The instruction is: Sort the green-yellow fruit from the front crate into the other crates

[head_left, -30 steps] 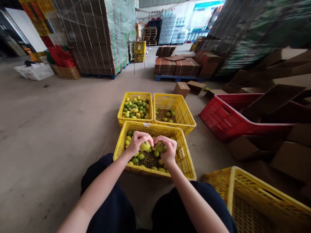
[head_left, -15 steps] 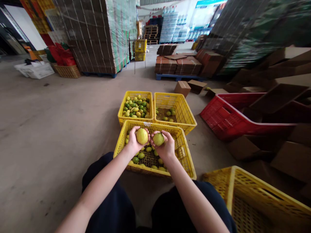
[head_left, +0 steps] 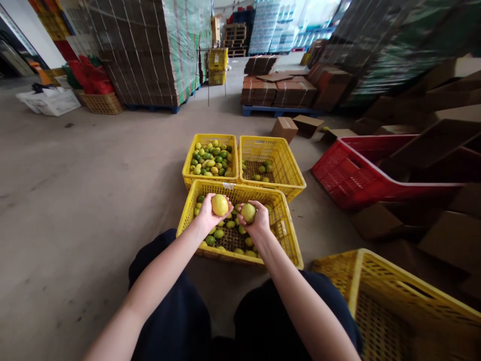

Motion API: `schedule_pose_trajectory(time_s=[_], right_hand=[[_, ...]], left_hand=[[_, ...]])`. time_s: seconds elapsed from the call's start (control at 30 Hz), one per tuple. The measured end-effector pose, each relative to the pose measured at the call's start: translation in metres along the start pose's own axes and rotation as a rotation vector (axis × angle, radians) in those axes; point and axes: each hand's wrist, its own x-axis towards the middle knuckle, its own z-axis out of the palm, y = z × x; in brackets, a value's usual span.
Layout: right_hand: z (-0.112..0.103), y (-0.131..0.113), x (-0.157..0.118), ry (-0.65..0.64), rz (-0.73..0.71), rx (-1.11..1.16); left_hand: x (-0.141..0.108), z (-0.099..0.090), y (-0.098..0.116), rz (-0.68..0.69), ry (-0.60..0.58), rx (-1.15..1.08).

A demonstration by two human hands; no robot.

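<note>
My left hand is wrapped round a yellow lemon, palm turned up. In my right hand sits a greener lemon, with the fingers curled about it. Both hands are above the near yellow crate, a small gap between them. Several loose yellow and green lemons lie on the crate's slatted bottom, partly hidden by my hands. Behind it, the far left crate is heaped with green and yellow lemons. A few greenish ones rest in the far right crate.
Another yellow crate stands by my right knee. To the right are a red crate and a jumble of cardboard boxes. Flattened cartons lie on a blue pallet ahead. A wrapped stack rises at the back left.
My hands have drawn slightly apart, the right one shifting right with its lemon. Both lemons are still held. The view has tilted down a little.
</note>
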Motion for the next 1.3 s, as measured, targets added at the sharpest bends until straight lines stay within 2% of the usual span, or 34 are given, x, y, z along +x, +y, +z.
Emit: schedule_pose_trajectory(time_s=[0.6,1.03,1.3], right_hand=[[-0.009,0.008,0.021,0.11,0.042,-0.068],[-0.006,0.005,0.009,0.057,0.173,0.002],[-0.003,0.001,0.004,0.066,0.172,0.024]], left_hand=[[0.002,0.001,0.002,-0.013,0.001,-0.006],[0.0,0.003,-0.001,0.005,0.018,-0.022],[0.005,0.005,-0.005,0.042,0.066,-0.008]])
